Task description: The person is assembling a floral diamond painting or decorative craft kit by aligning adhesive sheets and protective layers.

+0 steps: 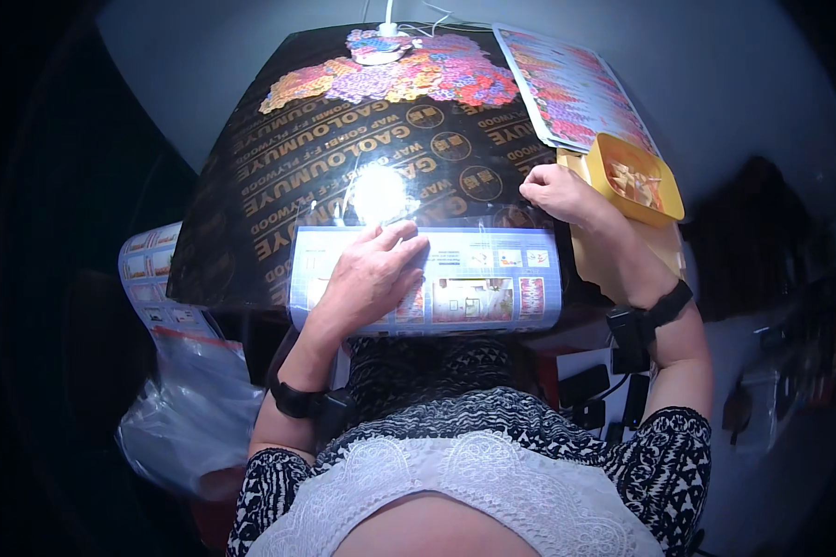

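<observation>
My left hand (373,269) lies flat with its fingers stretched out on a light-blue printed sheet (520,302) at the table's near edge. Small pictures cover the sheet, and its near side bends down over the edge. Clear plastic film (455,221) sticks out past its far side. Just beyond the sheet's far right corner, my right hand (562,197) is closed, fingers curled and pressed together. What it holds, if anything, is hidden. Beside that hand stands a yellow box (667,212) with small pale strips (636,186) in it.
Bright, colourful patterned pieces (390,79) lie at the table's far side, around a white lamp base (381,51). A stack of printed sheets (576,88) is at the far right. Tan board (655,246) lies under the box. Clear plastic bags (190,399) hang at the left.
</observation>
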`<state>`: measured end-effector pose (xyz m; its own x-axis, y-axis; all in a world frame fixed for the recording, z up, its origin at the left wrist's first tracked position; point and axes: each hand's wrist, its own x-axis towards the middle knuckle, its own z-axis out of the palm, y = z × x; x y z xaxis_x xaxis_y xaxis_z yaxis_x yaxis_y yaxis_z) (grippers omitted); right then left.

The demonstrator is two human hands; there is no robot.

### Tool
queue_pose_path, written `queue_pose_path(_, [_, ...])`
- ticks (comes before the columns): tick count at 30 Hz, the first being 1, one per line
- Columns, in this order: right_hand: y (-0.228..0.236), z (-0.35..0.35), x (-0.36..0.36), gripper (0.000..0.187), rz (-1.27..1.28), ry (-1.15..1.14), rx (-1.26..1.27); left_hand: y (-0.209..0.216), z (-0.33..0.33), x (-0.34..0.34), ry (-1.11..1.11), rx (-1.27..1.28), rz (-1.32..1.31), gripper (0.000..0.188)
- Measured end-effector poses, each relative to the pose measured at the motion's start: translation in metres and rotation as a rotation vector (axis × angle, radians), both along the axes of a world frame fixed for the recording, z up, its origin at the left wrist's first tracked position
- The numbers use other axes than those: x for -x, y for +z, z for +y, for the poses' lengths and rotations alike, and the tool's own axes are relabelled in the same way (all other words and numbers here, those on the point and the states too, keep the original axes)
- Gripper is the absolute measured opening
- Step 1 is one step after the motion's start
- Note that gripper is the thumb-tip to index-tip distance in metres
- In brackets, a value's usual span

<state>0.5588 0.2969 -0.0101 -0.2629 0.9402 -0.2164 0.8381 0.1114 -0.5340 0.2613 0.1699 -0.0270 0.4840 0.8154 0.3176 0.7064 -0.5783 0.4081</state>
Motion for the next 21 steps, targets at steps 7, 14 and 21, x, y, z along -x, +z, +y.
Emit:
queue_pose_path(7, [0.009, 0.007, 0.024, 0.036, 0.05, 0.103, 0.28, 0.0, -0.005, 0.008, 0.006, 0.009, -0.012, 0.042])
queue_pose_path(14, [0.012, 0.004, 0.046, 0.018, -0.114, 0.364, 0.218, -0.003, -0.009, 0.01, -0.019, -0.039, -0.029, 0.042])
queue_pose_path(21, [0.011, 0.004, 0.062, 0.022, 0.184, 0.305, 0.291, -0.003, -0.011, 0.011, -0.032, -0.07, -0.039, 0.043])
